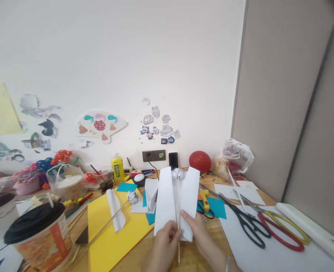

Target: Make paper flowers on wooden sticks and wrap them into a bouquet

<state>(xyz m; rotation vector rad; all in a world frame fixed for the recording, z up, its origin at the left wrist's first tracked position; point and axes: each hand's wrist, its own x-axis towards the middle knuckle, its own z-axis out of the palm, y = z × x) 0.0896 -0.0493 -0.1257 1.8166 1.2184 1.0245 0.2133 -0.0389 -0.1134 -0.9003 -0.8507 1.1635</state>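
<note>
My left hand (pixel 167 238) is closed, its fingertips pinched round the lower part of a thin wooden stick (pixel 178 202). At the top of the stick sits a crumpled white paper flower (pixel 178 173). Behind the stick stands a folded sheet of white paper (pixel 163 202), its two sides spread to either side of it. My right hand (pixel 196 228) grips the paper's lower right part, thumb on the front near the stick and fingers hidden behind. A second paper flower (pixel 132 196) on a stick lies to the left, over yellow paper (pixel 107 241).
On the right, black scissors (pixel 247 223) and red-and-yellow-handled scissors (pixel 280 226) lie on white paper. Behind my right hand is a yellow glue gun (pixel 204 200). A lidded paper cup (pixel 40 238) stands front left; a yellow bottle (pixel 117 168) and a red balloon (pixel 200 162) are by the wall.
</note>
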